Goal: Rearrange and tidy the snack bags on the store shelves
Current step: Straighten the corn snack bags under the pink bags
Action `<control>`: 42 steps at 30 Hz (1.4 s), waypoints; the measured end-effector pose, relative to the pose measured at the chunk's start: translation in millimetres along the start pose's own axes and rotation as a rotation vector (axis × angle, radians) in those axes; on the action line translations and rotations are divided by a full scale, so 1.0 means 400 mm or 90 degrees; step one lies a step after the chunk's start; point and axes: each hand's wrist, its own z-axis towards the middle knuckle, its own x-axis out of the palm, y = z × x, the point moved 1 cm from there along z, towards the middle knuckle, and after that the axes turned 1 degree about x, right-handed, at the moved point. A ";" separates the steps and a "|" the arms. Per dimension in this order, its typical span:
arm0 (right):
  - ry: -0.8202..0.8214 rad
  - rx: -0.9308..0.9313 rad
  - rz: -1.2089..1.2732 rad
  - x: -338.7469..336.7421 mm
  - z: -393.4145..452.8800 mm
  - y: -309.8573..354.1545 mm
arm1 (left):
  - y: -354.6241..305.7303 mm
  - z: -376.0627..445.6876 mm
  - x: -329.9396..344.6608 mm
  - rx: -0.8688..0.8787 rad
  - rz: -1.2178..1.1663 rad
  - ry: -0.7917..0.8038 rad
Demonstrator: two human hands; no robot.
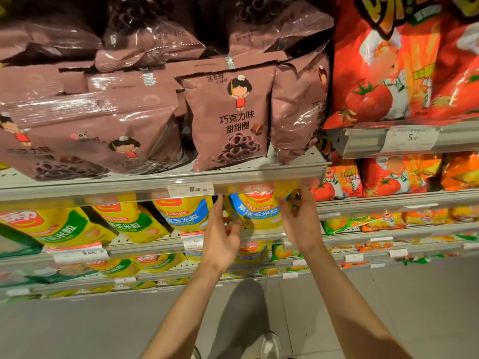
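Note:
A yellow-and-blue corn snack bag (255, 209) stands upright on the second shelf, under the shelf rail with the 6.90 price tag (190, 189). My left hand (224, 229) holds its left edge, fingers curled on the bag. My right hand (298, 217) grips its right edge. Brown chocolate-ring bags fill the shelf above; one (230, 117) stands upright, and others (85, 130) lean or lie flat to the left.
More yellow corn bags (129, 221) with green and blue labels stand to the left on the same shelf. Red tomato snack bags (388, 60) fill the shelves to the right. Lower shelves (155, 275) hold more bags. Grey floor and my shoe (270, 345) lie below.

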 end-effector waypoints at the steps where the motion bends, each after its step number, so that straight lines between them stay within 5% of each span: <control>1: -0.003 0.000 0.002 0.000 -0.007 0.001 | 0.006 -0.007 -0.006 0.002 0.002 -0.015; 12: -0.175 0.082 0.001 0.140 -0.201 -0.007 | 0.187 -0.044 -0.221 0.003 0.036 -0.097; 23: -0.041 0.031 -0.036 0.434 -0.229 0.072 | 0.229 -0.002 -0.287 0.067 -0.001 0.000; 28: 0.022 0.016 -0.027 0.449 -0.196 0.060 | 0.204 -0.002 -0.264 -0.002 0.003 0.007; 42: 0.051 0.042 0.061 0.412 -0.159 0.017 | 0.239 0.008 -0.244 0.060 -0.030 -0.044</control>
